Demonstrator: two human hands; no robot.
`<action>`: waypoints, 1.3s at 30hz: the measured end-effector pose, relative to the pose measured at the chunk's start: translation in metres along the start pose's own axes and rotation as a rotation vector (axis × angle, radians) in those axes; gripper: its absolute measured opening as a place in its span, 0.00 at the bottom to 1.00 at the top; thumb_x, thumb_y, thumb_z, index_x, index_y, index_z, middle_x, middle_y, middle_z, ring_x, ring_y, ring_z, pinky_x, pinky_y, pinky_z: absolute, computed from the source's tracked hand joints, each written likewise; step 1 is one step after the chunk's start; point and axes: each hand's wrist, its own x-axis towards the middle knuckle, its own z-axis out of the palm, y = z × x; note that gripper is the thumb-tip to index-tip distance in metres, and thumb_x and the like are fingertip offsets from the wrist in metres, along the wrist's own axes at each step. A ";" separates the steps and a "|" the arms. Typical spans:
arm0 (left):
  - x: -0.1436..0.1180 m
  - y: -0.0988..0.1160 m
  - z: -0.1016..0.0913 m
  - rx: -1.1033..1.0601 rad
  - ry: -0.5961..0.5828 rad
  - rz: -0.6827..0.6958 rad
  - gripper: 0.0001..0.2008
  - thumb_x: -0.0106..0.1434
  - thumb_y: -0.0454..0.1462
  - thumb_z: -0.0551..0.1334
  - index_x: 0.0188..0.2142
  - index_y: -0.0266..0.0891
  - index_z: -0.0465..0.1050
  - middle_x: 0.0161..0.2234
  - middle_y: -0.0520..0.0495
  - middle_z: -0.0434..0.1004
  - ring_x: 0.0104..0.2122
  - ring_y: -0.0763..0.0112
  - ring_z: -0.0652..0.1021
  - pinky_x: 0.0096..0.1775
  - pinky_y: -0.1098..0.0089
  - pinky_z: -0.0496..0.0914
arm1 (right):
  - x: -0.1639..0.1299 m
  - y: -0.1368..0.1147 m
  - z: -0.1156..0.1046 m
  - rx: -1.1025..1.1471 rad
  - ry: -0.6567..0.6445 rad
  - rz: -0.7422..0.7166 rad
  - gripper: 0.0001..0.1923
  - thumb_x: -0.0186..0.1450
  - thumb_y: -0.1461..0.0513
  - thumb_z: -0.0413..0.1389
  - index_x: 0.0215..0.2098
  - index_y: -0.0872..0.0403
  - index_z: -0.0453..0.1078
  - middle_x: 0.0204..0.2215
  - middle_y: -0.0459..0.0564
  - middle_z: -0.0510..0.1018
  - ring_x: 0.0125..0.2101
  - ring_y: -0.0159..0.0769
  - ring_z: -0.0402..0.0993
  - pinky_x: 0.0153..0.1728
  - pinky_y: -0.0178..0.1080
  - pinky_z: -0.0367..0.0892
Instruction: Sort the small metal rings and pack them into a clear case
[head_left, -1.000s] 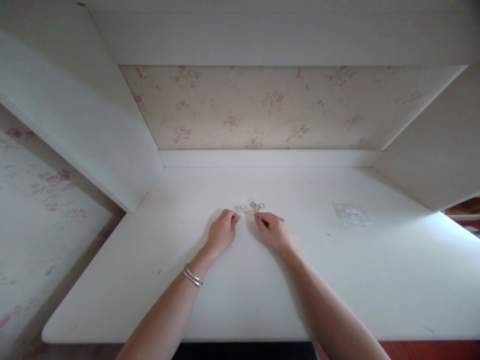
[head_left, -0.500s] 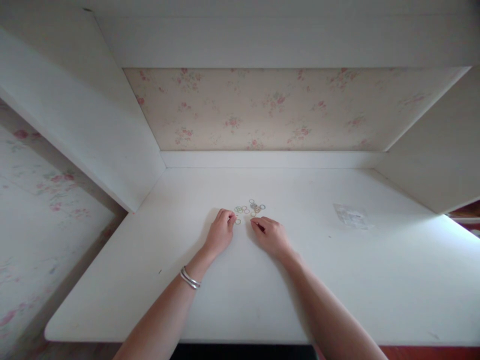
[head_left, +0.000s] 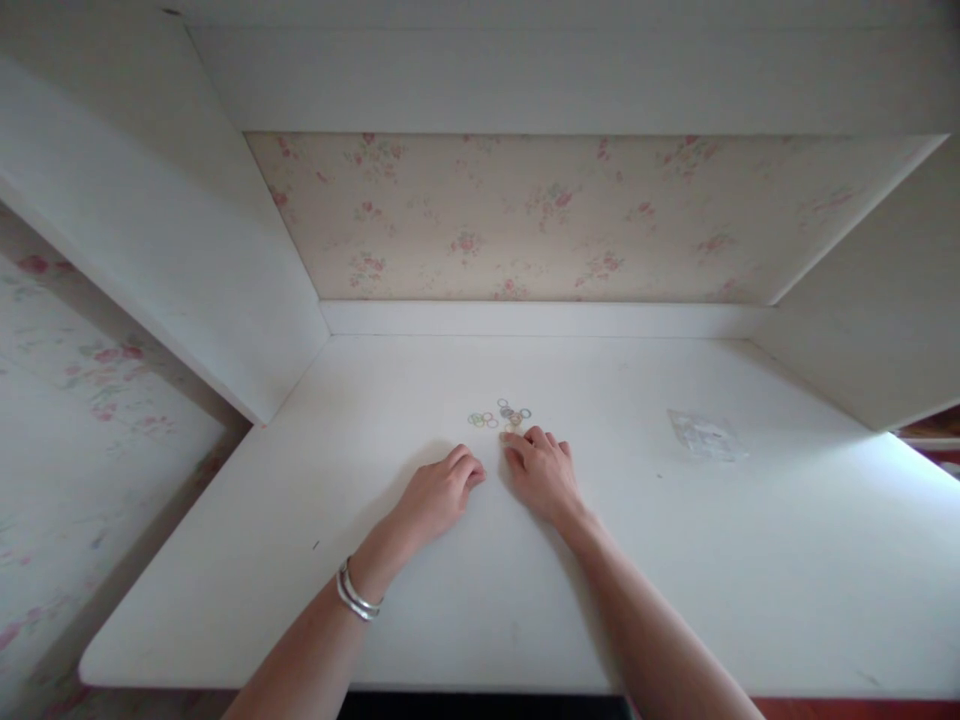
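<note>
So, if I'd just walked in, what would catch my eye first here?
Probably the right hand, its fingertips at the near edge of the thin coloured rings midway across the white desk, and the left hand to its left, with a shiny bracelet around that arm. Next, the floral wallpaper beyond the desk, and the clear plastic bag lying toward the desk's right side.

Right fingers at coloured rings

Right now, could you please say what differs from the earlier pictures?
The bare left hand drew back toward the person; the thin yellowish ring earlier beside it no longer shows. The right hand opened slightly. Most small coloured rings and the clear plastic bag stayed put.
</note>
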 end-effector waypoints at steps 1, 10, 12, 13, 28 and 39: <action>-0.001 0.000 0.000 0.023 -0.033 0.017 0.08 0.68 0.38 0.50 0.38 0.41 0.67 0.38 0.51 0.70 0.33 0.72 0.74 0.34 0.72 0.66 | 0.000 0.003 0.001 0.020 0.000 0.011 0.15 0.68 0.58 0.46 0.49 0.45 0.69 0.40 0.51 0.72 0.42 0.40 0.65 0.41 0.42 0.52; -0.006 -0.006 -0.007 -0.127 -0.169 0.012 0.09 0.65 0.36 0.55 0.34 0.41 0.74 0.35 0.50 0.73 0.35 0.72 0.74 0.38 0.73 0.66 | 0.003 0.006 0.005 0.128 -0.014 0.032 0.11 0.67 0.59 0.48 0.40 0.48 0.72 0.38 0.49 0.72 0.42 0.37 0.66 0.40 0.39 0.53; -0.005 -0.007 -0.011 -0.213 -0.166 -0.002 0.08 0.64 0.37 0.57 0.33 0.41 0.75 0.34 0.50 0.74 0.35 0.72 0.74 0.39 0.73 0.66 | 0.004 0.007 0.006 0.138 -0.033 0.028 0.11 0.67 0.59 0.48 0.39 0.48 0.72 0.38 0.48 0.73 0.41 0.36 0.67 0.40 0.39 0.53; -0.004 -0.009 -0.013 -0.249 -0.150 -0.014 0.08 0.63 0.37 0.57 0.32 0.41 0.75 0.34 0.50 0.74 0.35 0.72 0.74 0.39 0.73 0.65 | 0.005 0.007 0.006 0.138 -0.041 0.021 0.11 0.67 0.59 0.48 0.38 0.49 0.72 0.37 0.48 0.73 0.41 0.36 0.67 0.39 0.39 0.53; 0.002 -0.022 -0.010 -0.178 0.011 -0.324 0.09 0.62 0.38 0.55 0.33 0.42 0.74 0.33 0.50 0.77 0.33 0.71 0.75 0.36 0.73 0.65 | -0.013 -0.017 -0.004 0.511 -0.143 -0.392 0.12 0.67 0.62 0.46 0.34 0.52 0.71 0.31 0.47 0.70 0.32 0.29 0.67 0.35 0.32 0.62; 0.002 -0.019 -0.013 -0.166 -0.005 -0.347 0.10 0.63 0.39 0.55 0.33 0.42 0.74 0.34 0.50 0.78 0.33 0.71 0.76 0.36 0.73 0.66 | -0.015 -0.021 -0.011 0.327 -0.233 -0.506 0.11 0.66 0.63 0.48 0.35 0.50 0.74 0.32 0.46 0.73 0.35 0.31 0.68 0.40 0.36 0.60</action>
